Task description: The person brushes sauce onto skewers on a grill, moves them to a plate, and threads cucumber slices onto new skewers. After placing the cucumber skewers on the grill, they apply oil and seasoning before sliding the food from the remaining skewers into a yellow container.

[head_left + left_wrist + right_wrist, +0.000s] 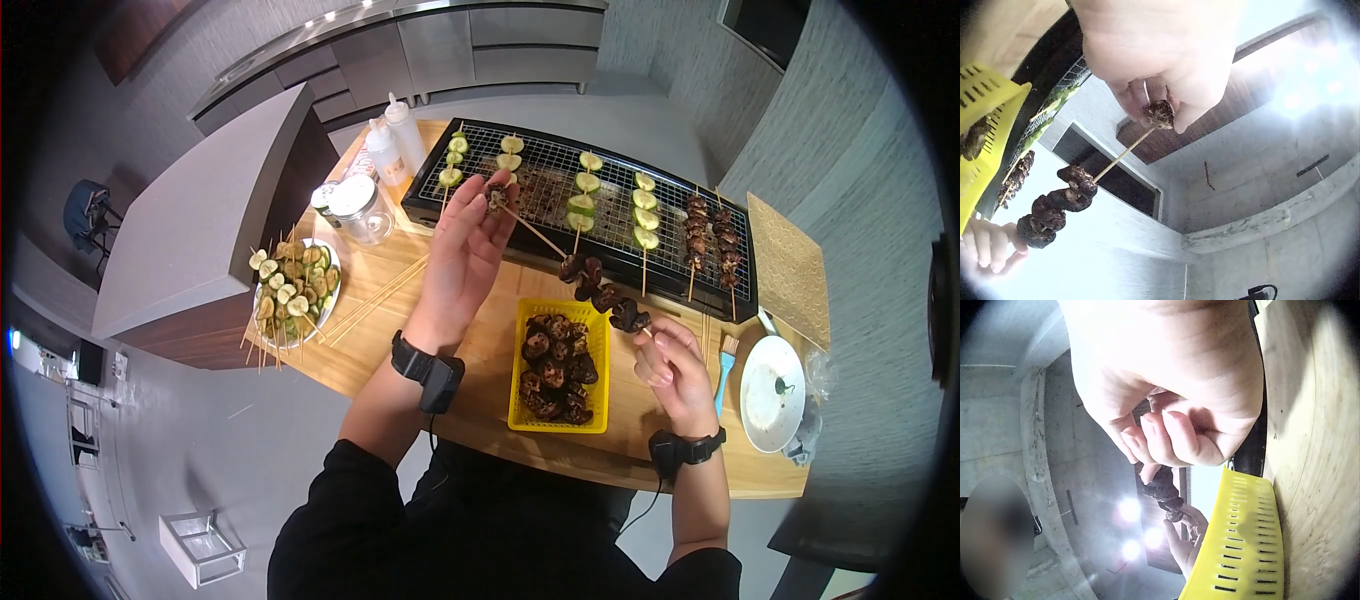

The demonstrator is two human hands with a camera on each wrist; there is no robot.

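My left hand [466, 252] pinches a dark mushroom [1160, 115] at the tip of a wooden skewer [536, 233]. Several more dark mushrooms [604, 296] are bunched along the skewer's other half, with bare stick between them and the pinched one. The right hand [680, 378] grips the skewer's lower end just below this bunch, fingers curled in. Slanting across in front of the grill, the skewer hangs above the table. Right below it stands a yellow basket [514, 395] with loose mushrooms [552, 372] in it.
Zucchini skewers [645, 218] and two mushroom skewers [695, 230] lie on the black grill [420, 205]. To the left are a plate of zucchini skewers [290, 290], bare sticks [372, 297], a jar [362, 210] and squeeze bottles [384, 150]. A blue brush [724, 380] and white plate [765, 425] lie right.
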